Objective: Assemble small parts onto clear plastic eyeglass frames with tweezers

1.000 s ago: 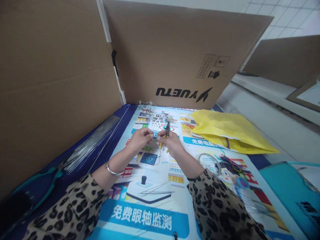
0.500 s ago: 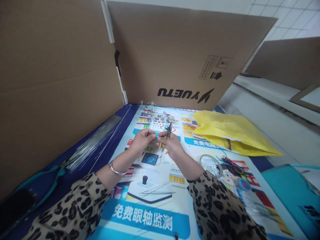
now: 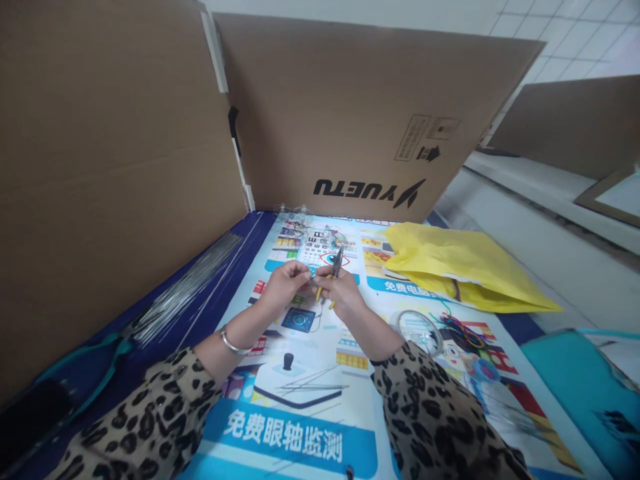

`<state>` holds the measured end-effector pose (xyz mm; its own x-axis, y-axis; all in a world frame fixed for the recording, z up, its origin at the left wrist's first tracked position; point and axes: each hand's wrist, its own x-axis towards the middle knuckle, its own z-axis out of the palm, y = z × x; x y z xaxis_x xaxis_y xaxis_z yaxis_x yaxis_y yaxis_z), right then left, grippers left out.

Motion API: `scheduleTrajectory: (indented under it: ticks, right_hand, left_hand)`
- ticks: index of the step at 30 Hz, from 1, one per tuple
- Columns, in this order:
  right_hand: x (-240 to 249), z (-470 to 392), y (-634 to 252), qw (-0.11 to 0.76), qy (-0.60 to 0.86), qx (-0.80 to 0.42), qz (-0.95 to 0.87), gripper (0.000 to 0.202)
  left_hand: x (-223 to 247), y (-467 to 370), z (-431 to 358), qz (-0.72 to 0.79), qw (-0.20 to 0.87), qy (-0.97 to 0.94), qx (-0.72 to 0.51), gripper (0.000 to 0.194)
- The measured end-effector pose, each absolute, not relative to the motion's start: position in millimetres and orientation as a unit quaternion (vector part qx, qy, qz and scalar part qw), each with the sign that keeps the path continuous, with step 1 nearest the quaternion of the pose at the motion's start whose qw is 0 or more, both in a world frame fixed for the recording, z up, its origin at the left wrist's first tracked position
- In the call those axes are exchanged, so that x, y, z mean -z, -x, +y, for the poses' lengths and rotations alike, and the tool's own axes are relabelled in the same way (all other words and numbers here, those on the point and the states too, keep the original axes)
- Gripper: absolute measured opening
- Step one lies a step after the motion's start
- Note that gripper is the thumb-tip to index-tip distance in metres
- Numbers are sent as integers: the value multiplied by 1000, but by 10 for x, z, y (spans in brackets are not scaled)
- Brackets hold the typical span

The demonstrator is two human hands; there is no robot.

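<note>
plainly, pliers (image 3: pixel 338 262) short of cardboard (image 3: pixel 325 113)

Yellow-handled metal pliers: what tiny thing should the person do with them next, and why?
Perhaps turn the yellow-handled metal pliers toward the bare left hand. The bare right hand holds them with their tips pointing away, while the left hand's fingers pinch close beside it. Anything pinched there is too small to tell.

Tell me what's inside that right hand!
The right hand holds pliers. Their dark head sticks up past it, and the yellow handle ends poke out below. The fingers cover the middle part. Anything tiny at the fingertips is too small to make out.
</note>
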<state>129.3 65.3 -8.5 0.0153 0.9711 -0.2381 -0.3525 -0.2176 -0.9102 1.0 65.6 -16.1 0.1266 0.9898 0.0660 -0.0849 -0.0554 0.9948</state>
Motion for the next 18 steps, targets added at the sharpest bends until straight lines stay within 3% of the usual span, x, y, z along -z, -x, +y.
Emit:
scheduleTrajectory:
  ticks: [18]
  right_hand:
    - [44,651,-1321,537,462,-631,-315,30]
  left_hand:
    - [224,-20,675,440,493,-549,-512,17]
